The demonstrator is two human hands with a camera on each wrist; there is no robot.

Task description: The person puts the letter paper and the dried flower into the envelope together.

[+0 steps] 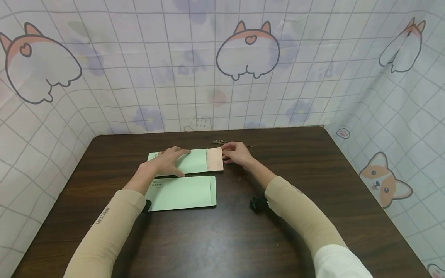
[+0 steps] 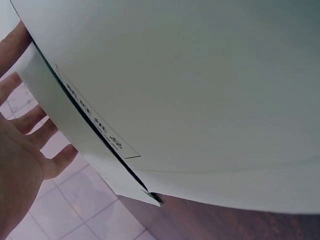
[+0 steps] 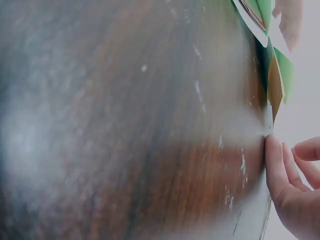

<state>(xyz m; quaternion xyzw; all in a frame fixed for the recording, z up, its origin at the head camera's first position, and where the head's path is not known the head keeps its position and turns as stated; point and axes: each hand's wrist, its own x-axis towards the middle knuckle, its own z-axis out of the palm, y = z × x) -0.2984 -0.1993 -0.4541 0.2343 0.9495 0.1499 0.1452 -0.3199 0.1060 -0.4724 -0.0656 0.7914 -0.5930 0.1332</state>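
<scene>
Pressing: my left hand (image 1: 169,162) lies flat, fingers straight, on the far green envelope (image 1: 194,160) — an open grip that only holds it down against the bench (image 1: 313,173).
Far envelope: it lies across the middle of the bench, its tan flap (image 1: 214,158) opened out at the right end.
Right grip: my right hand (image 1: 236,153) sits at the flap's right edge with fingers curled, fingertips (image 3: 275,160) touching the paper edge in the right wrist view — I cannot tell whether they pinch it.
Near envelope: a second green envelope (image 1: 182,193) lies just in front of the first, closed, with a small printed label (image 1: 157,184) at its left end, partly under my left forearm.
Left wrist view: the pale paper fills most of the picture, and my spread fingers (image 2: 30,120) show at its edge.
Behind: a small dry sprig (image 1: 222,142) lies beyond my right hand.
Surround: a checked cloth with cartoon corgis (image 1: 248,50) hangs round the bench.
</scene>
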